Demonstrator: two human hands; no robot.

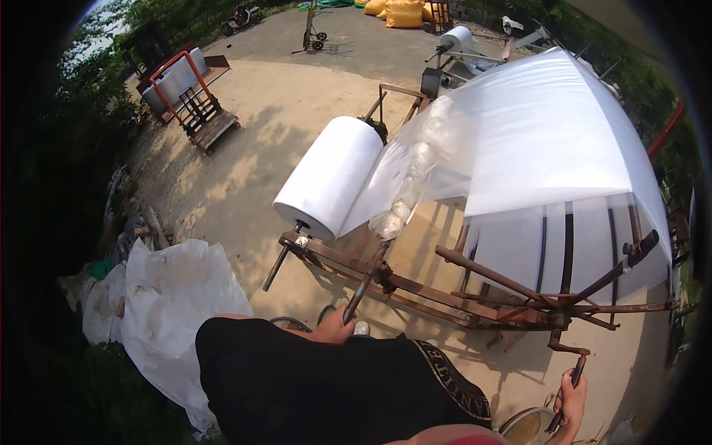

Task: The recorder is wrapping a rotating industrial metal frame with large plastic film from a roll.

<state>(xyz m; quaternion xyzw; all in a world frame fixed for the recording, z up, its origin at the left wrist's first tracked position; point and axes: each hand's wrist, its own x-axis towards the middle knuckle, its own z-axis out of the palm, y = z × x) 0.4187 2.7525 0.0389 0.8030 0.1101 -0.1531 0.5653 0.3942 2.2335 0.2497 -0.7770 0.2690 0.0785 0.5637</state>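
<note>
My left hand (pixel 335 324) is closed round the near end of a metal bar (pixel 361 293), whose far stretch is wrapped in bunched clear plastic (pixel 423 159). Lower right, my right hand (pixel 571 397) grips a crank handle (pixel 578 369) joined to a rusty metal frame (pixel 430 295). A thick roll of white plastic film (pixel 326 174) sits on a rod at the frame's left side. From it the film passes by the wrapped bar and lies over a large spoked reel (pixel 569 252) on the right as a wide translucent sheet (pixel 549 141).
A worn white sheet (pixel 182 297) lies on the ground at left. Farther off stand an orange-framed lift cart (pixel 215 127), a hand truck (pixel 308 33) and yellow sacks (pixel 404 13). Another film roll (pixel 455 38) is behind the frame. A round tub (pixel 523 424) is beside my right hand.
</note>
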